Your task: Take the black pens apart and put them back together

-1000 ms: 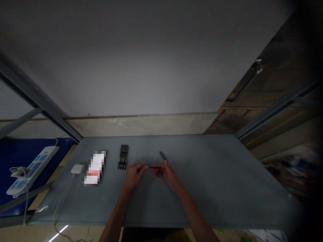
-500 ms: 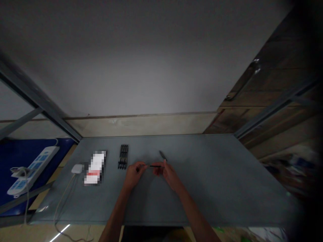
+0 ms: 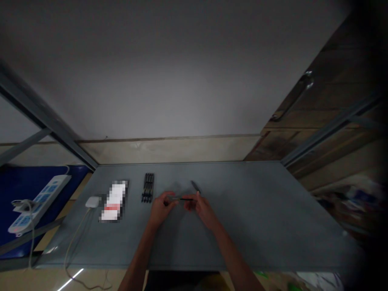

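Above the grey table, both of my hands are at a thin black pen-like rod, held nearly level. My left hand is closed at its left end, where a paler, slightly golden stretch shows between thumb and forefinger. The dark right end is pinched in the fingers of my right hand. A slim dark grey pointed piece lies slanted just beyond my right thumb; whether they touch I cannot tell. To the left of my left hand, several small black pen-like parts lie side by side in two groups.
A phone with a blurred screen lies on the left of the table, beside a white charger whose cable runs over the front edge. Further left, a white power strip rests on a blue surface. A pale wall rises behind.
My left thumb and forefinger have spread slightly, showing more of the rod's pale left part. My right hand and the things on the table stay almost where they were.
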`<state>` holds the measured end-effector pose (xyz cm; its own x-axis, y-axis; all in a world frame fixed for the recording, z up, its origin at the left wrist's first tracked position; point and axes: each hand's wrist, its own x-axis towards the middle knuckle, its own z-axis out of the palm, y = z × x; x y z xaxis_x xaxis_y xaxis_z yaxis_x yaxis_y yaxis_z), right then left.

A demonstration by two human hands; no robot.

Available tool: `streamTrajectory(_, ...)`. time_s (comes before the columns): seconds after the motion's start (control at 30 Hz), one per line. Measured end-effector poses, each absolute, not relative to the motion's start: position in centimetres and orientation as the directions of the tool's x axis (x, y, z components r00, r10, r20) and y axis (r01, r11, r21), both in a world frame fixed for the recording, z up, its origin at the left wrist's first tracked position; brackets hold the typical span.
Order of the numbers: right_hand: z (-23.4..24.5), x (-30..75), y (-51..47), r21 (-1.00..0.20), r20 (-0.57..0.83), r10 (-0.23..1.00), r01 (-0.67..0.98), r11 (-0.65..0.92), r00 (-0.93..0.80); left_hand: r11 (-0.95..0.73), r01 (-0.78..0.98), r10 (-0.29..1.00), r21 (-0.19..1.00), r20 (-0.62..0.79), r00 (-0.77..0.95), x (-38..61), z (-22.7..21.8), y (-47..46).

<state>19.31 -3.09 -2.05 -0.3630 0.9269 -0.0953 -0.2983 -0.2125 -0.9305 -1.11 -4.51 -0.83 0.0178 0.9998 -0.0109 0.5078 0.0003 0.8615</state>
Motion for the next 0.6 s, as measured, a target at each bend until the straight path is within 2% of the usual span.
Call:
streamTrajectory(0.17, -2.03, 19.23, -3.19, -0.935, -0.081, 0.934, -0.298, -0.193, -0.348, -0.036, 0.597, 0.999, 0.801, 0.042, 0.005, -0.84, -1.26, -4.43)
streamTrajectory(0.37, -2.09, 19.25, -3.15, -0.931, -0.09, 0.932, -0.303, -0.204, -0.352, -0.015, 0.567, 1.0, 0.823, 0.012, 0.009, -0.9, -1.27, -4.45)
streamTrajectory(0.6, -2.43, 19.27, -3.1, -0.932, -0.089, 0.93, -0.298, -0.204, -0.357, -0.047, 0.609, 0.999, 0.792, 0.042, 0.022, -0.88, -1.26, -4.45)
